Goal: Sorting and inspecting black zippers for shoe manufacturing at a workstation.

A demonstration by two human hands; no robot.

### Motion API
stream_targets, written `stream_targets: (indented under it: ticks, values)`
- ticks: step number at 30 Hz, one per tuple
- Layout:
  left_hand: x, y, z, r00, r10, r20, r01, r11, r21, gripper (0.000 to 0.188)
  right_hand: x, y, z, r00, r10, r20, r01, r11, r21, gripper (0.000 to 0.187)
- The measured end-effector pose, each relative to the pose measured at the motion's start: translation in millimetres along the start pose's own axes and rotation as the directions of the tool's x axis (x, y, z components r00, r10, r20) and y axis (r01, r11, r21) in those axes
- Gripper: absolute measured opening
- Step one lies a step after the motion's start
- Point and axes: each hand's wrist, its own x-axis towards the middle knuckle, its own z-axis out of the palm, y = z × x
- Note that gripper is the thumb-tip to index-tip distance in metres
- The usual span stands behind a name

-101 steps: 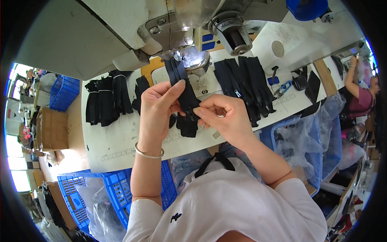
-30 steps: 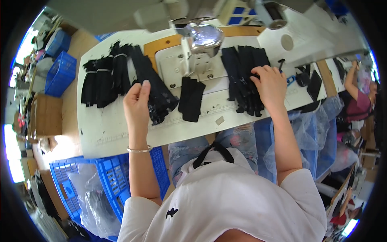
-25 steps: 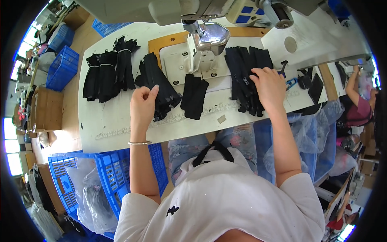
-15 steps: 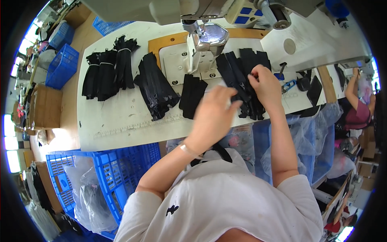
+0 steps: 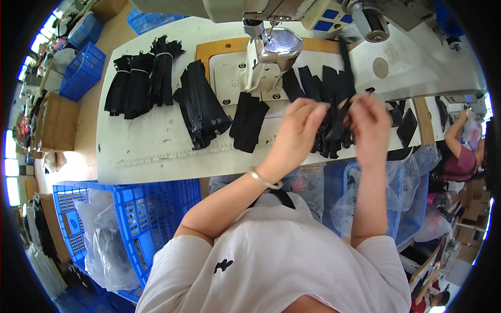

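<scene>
My right hand [image 5: 369, 125], smeared by motion, is closed on a black zipper [image 5: 346, 65] that sticks up past the fingers toward the sewing machine. Close beside it, the fingertips of my left hand [image 5: 296, 133] are pinched together at the edge of the same group of zippers; what lies between them is hidden. Under and behind both hands, more black zippers [image 5: 333, 81] lie in a loose pile. To the left are a small stack of black pieces [image 5: 248, 122] and a fanned pile of black zippers [image 5: 201, 107].
Tied black zipper bundles [image 5: 136, 86] lie at the table's [image 5: 151, 167] left. The sewing machine [image 5: 271, 55] stands behind my hands. A blue crate [image 5: 125, 219] with plastic bags is below left, a blue bin [image 5: 404, 208] below right. A co-worker [image 5: 462, 146] sits at far right.
My right hand has moved right and slightly nearer me, and a zipper now rises from it. The left hand has shifted right, its fingers now pinched. The view has shifted slightly.
</scene>
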Motion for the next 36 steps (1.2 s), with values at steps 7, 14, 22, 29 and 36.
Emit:
stream_targets:
  ticks: [7,14,22,29,36]
  values:
    - [-33,-23,-43,0.921,-0.389,0.003,0.383,0.904,-0.188,0.043,-98,49,32,0.941,0.062,0.334,-0.09,0.994,0.069,0.01]
    - [-38,-8,-77,0.995,-0.078,-0.06,0.098,0.73,0.676,0.019,-80,57,20,0.945,0.157,0.288,-0.162,0.987,-0.007,0.014]
    - [-46,-7,-91,0.952,-0.283,-0.114,0.305,0.902,0.306,0.015,-62,54,25,0.798,0.438,0.414,-0.568,0.775,0.276,0.023]
    - [-61,4,-103,0.741,-0.67,0.042,0.548,0.567,-0.615,0.022,-52,-6,60,0.824,0.264,0.501,-0.402,0.896,0.189,0.014]
    - [-63,11,-104,0.784,-0.607,0.128,0.556,0.597,-0.579,0.022,-43,32,76,0.866,0.156,0.475,-0.151,0.987,-0.049,0.014]
